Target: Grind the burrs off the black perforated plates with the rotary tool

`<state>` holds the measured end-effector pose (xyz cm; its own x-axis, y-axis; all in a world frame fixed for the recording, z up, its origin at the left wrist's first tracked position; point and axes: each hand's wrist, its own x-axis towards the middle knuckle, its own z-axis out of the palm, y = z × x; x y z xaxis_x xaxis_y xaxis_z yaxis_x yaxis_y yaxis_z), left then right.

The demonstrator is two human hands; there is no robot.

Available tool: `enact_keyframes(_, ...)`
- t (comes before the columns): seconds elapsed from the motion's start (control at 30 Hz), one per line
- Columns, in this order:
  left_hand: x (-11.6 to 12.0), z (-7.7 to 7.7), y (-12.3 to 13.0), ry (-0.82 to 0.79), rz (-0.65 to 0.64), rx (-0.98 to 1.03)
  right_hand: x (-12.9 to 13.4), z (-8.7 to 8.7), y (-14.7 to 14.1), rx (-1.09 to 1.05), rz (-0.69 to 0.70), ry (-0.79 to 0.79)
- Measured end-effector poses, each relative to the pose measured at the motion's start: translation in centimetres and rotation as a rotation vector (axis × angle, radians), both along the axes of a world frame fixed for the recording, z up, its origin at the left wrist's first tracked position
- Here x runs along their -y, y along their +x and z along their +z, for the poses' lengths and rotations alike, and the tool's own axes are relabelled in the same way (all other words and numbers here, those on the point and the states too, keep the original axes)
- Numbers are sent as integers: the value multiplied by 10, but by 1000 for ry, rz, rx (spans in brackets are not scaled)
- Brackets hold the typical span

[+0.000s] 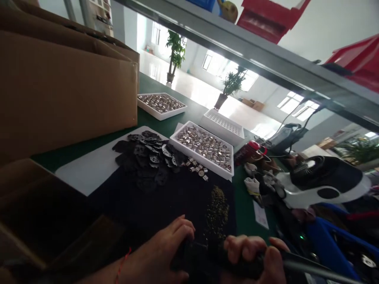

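Your left hand [174,246], with a thin red cord bracelet [122,263] at the wrist, is at the bottom centre of the view, fingers curled and thumb set apart from them beside a dark, dimly lit piece [191,254]; whether the hand is closed on that piece cannot be told. Your right hand [257,252] is clamped on a long black cylindrical tool [314,269], fingers wrapped over it, at the bottom of the view, with the shaft running out to the lower right. Both hands are over the near part of a flat black mat [168,205] on a green tabletop [248,213]. Observed just beyond them, on the mat: a loose spread of tiny brass-coloured pieces [218,209]. Farther up, at the mat's far edge, you have a heap of flat black plates with cut-outs [148,156], partly overlapping a smooth white sheet [89,169]. Right of the heap lie a few loose silver cylindrical parts [197,167], near a white rectangular tray [203,148] filled with similar parts. A second white tray of small metal parts [161,106] sits farther back to the left, and a white perforated tray [224,125] stands behind the first. A large brown cardboard box [68,86] occupies your left side; a black-and-white rounded machine [328,181] stands to your right.
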<state>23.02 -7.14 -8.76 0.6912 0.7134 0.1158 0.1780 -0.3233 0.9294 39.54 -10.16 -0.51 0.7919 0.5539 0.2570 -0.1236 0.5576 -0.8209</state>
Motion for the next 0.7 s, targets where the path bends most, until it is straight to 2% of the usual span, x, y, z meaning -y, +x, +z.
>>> enact_keyframes(0.1, -1, 10, -2, -7, -24, -34, -7, 3, -10, 14, 1, 29)
enact_keyframes(0.17, 0, 11, -1, -11, -29, -49, -8, 3, -12, 19, 5, 36)
enact_keyframes(0.47, 3, -9, 0, 31, -2, 12, -4, 4, -9, 14, 18, 57)
enact_keyframes(0.7, 4, -3, -1, -11, 3, -15, -5, 3, -14, -17, -16, 31)
